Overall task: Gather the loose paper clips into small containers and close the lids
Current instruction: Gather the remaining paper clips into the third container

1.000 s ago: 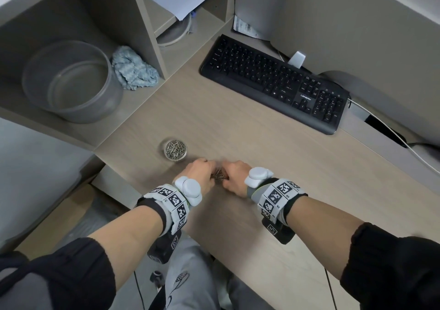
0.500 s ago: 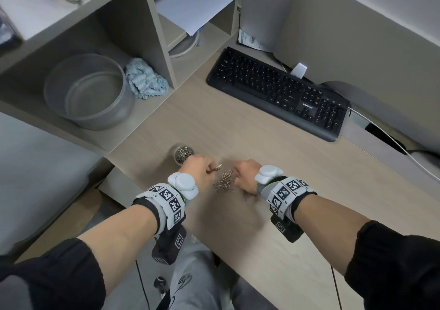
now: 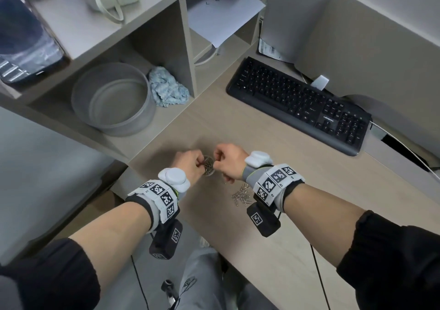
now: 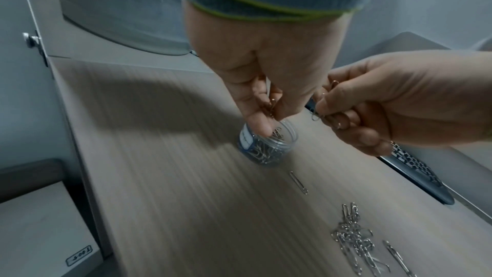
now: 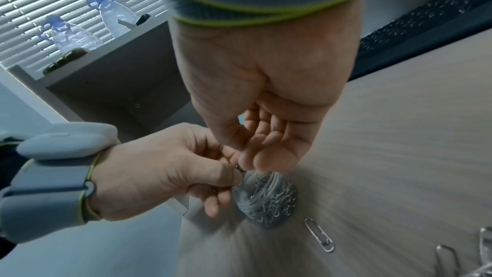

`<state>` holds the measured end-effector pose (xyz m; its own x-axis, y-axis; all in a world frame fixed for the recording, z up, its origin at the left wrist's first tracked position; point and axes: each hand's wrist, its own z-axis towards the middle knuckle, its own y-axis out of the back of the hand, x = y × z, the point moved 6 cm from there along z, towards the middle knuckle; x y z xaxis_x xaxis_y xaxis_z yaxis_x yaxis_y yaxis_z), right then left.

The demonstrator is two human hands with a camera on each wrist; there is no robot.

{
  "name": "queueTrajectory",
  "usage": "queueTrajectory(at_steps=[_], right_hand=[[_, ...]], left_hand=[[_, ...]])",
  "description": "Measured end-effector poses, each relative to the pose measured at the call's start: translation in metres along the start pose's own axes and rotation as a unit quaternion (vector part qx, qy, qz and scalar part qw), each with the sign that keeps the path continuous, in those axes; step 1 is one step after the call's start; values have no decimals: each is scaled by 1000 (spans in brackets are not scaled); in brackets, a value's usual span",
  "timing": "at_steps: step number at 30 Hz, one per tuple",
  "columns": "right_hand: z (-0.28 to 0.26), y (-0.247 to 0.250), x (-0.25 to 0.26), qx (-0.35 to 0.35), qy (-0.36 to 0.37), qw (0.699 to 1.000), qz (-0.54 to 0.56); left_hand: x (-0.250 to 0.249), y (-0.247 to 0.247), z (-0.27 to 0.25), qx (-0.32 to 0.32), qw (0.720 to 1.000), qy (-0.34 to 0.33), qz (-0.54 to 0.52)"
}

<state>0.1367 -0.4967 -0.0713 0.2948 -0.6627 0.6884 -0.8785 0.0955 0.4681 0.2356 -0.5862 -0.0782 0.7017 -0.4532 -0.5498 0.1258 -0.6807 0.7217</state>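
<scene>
Above the open jar (image 4: 267,144), left hand (image 3: 190,164) and right hand (image 3: 229,161) poised fingers-down, each grip apparently pinching paper clips (image 4: 315,115)

Pale wood-grain table (image 3: 297,190) under silver metal paper clips (image 3: 241,194); small clear plastic jar (image 4: 266,144) with a blue-edged white label; black computer keyboard (image 3: 297,102); round grey tub (image 3: 114,98); crumpled light-blue cloth (image 3: 166,90); white wristbands (image 3: 276,183) printed with black-and-white square codes; black sleeves (image 3: 392,262)
</scene>
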Motion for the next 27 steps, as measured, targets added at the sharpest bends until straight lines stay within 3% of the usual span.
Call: queueTrajectory(at_steps=[10,18,27], right_hand=[[14,-4,4,-4,18,996,-90],[8,-3,-3,1,17,999,-49],[7,-3,7,-15,46,994,-96]], left_hand=[[12,4,2,-28,996,-21,-87],[18,12,-7,-59,996,-39,-49],[55,7,-5,-17,998,38,44]])
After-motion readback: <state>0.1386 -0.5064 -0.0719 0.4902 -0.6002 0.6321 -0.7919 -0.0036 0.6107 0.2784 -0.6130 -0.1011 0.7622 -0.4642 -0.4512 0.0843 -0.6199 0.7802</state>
